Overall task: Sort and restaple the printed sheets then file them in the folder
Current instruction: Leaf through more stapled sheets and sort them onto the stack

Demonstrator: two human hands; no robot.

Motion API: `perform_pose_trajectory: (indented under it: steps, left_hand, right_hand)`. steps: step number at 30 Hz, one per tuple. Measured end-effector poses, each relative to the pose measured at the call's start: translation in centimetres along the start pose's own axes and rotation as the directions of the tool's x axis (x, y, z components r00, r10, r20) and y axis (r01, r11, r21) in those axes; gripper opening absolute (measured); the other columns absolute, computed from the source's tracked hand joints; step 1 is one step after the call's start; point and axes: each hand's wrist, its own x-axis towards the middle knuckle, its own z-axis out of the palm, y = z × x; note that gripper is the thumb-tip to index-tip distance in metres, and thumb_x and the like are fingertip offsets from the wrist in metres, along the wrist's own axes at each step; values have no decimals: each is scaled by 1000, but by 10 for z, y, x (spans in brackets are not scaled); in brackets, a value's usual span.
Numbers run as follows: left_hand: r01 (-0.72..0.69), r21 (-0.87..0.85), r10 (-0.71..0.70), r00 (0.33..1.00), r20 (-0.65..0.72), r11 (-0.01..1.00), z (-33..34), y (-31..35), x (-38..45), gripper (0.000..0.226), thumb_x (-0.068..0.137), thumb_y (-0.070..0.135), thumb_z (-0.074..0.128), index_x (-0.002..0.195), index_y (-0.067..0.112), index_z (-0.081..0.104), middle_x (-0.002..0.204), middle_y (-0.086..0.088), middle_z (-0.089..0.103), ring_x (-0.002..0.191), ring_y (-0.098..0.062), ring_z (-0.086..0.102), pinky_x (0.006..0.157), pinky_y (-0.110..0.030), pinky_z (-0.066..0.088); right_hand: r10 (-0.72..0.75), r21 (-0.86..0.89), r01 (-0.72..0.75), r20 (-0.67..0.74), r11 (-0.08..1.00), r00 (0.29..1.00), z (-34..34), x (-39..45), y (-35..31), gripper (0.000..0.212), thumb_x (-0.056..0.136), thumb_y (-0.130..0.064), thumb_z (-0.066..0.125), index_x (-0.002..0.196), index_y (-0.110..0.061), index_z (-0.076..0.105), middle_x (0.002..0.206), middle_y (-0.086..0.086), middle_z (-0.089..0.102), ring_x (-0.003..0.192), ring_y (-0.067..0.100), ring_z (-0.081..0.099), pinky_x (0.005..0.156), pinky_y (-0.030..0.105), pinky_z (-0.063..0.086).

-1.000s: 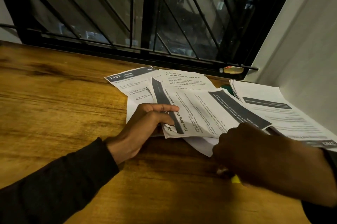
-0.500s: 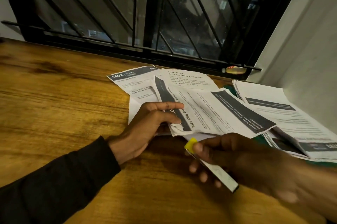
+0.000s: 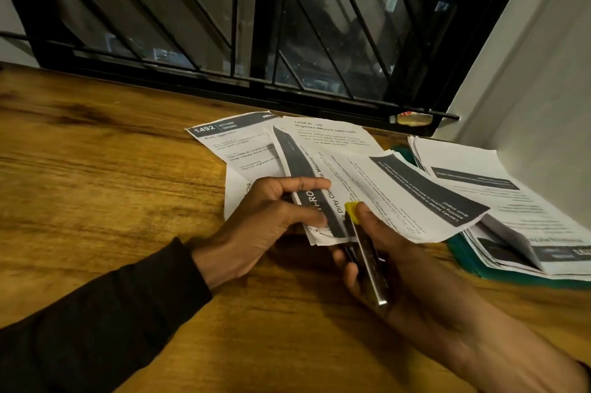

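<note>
Right hand (image 3: 380,268) grips the slim yellow-tipped metal stapler (image 3: 366,252), tip pointing away over the near edge of white printed sheets (image 3: 367,187) pinched by left hand (image 3: 259,226); bare wooden tabletop (image 3: 96,175) leftward

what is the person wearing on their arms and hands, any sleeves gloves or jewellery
The left arm wears a long dark sleeve, plain with no visible markings, ending at the wrist. The left hand is bare: no glove, ring or watch shows. The right hand is bare too, and its forearm is uncovered, with only a sliver of dark cloth at the frame's lower right edge.
</note>
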Motion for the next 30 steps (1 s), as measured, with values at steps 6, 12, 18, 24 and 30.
perform_pose_trajectory:
  steps: [6, 12, 18, 24, 30]
  left_hand:
    - [-10, 47, 10, 1000, 10, 999, -2, -3, 1, 50, 77, -13, 67, 120, 12, 69, 110, -7, 75, 100, -22, 72, 89, -30, 57]
    - [-17, 49, 16, 1000, 5, 999, -1, -4, 1, 48, 76, -13, 68, 117, 12, 71, 109, -6, 75, 102, -21, 71, 97, -38, 53]
    - [0, 67, 1, 1000, -12, 998, -1, -4, 1, 42, 75, -2, 70, 113, 15, 74, 111, 0, 75, 104, -16, 70, 103, -44, 50]
    - [2, 100, 2, 999, -40, 995, 1, 0, 1, 42, 78, 53, 64, 101, 21, 79, 107, 9, 75, 107, -10, 67, 97, -34, 48]
    - [37, 67, -33, 998, -51, 997, 2, 2, -1, 56, 84, 65, 49, 101, 21, 79, 106, 6, 75, 104, -11, 68, 103, -43, 48]
  right_hand:
    - [-26, -66, 22, -51, 998, 998, 6, 7, 5, 14, 63, -32, 78, 65, -18, 77, 76, 9, 72, 65, 18, 61, 44, 22, 47]
    - [-44, -128, 37, -53, 991, 998, 5, 10, 4, 19, 66, -35, 77, 67, -17, 78, 72, 6, 69, 62, 15, 59, 48, 22, 45]
    - [-91, -135, 82, -60, 987, 994, 3, 13, 8, 15, 69, -33, 77, 69, -18, 76, 74, 7, 69, 60, 15, 58, 47, 22, 45]
    - [-122, -174, 110, -62, 979, 991, 3, 14, 10, 17, 69, -39, 73, 58, -26, 76, 74, 7, 70, 60, 12, 56, 56, 23, 45]
    - [-158, -179, 138, -102, 974, 982, 5, 17, 14, 15, 54, -35, 72, 50, -21, 75, 68, 6, 71, 57, 13, 56, 56, 23, 47]
